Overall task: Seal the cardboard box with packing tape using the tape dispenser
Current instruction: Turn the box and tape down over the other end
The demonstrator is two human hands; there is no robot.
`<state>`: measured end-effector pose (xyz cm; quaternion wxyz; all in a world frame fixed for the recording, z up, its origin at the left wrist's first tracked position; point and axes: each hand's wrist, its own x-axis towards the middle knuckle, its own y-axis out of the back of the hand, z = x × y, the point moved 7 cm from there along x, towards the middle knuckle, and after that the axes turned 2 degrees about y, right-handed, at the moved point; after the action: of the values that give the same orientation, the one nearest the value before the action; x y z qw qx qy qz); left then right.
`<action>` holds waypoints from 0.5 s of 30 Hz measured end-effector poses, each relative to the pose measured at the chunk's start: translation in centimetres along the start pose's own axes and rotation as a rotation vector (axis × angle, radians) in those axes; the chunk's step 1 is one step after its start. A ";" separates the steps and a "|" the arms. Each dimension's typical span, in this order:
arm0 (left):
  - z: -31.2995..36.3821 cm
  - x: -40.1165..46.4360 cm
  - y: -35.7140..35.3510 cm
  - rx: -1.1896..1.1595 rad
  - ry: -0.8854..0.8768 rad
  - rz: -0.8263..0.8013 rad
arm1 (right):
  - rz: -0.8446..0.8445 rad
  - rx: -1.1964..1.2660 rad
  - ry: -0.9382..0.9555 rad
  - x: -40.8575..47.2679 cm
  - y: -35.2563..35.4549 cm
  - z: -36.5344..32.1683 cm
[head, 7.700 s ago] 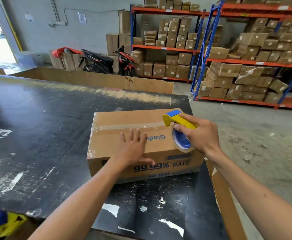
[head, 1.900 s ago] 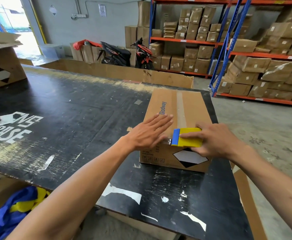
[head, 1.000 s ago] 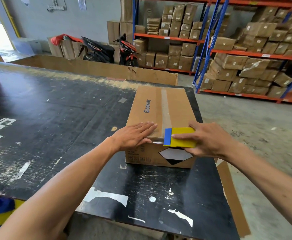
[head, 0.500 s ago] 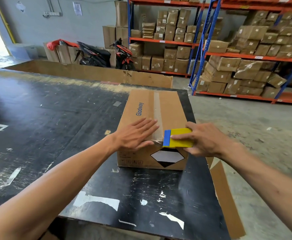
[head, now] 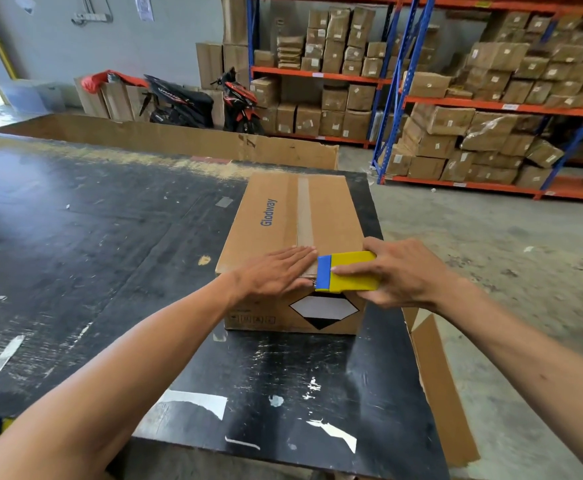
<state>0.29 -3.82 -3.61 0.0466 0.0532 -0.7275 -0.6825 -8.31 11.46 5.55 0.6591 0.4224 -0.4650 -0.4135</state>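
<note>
Little moved: left hand [head: 276, 271] stays flat on box [head: 331, 216]; right hand [head: 401, 271] grips dispenser [head: 347, 271] at near edge. Cardboard stiff, light; hold handle.

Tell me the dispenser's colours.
Yellow body with a blue front end, seen in the head view: the dispenser sits in the right hand.

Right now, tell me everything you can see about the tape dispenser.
The tape dispenser is a small handheld tool of yellow plastic with a blue end piece. It lies level at the near top edge of the cardboard box, blue end pointing left at the near end of the clear tape strip along the top seam. The right hand grips it from the right. The flat left hand rests on the box just beside the blue end. Its tape roll is hidden.
</note>
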 end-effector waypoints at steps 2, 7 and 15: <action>-0.1 0.0 -0.1 -0.026 0.006 -0.011 | 0.003 0.007 0.013 -0.2 0.4 -0.1; -2.7 -2.0 -0.4 -0.023 0.005 0.008 | 0.046 0.015 0.000 -3.3 1.7 1.8; -2.3 -2.5 0.2 0.066 -0.045 0.062 | 0.036 -0.021 0.019 -4.9 0.4 2.7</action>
<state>3.05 -5.68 -3.26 0.0496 0.0167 -0.7517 -0.6575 -11.93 15.72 5.24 0.6755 0.4106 -0.4618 -0.4023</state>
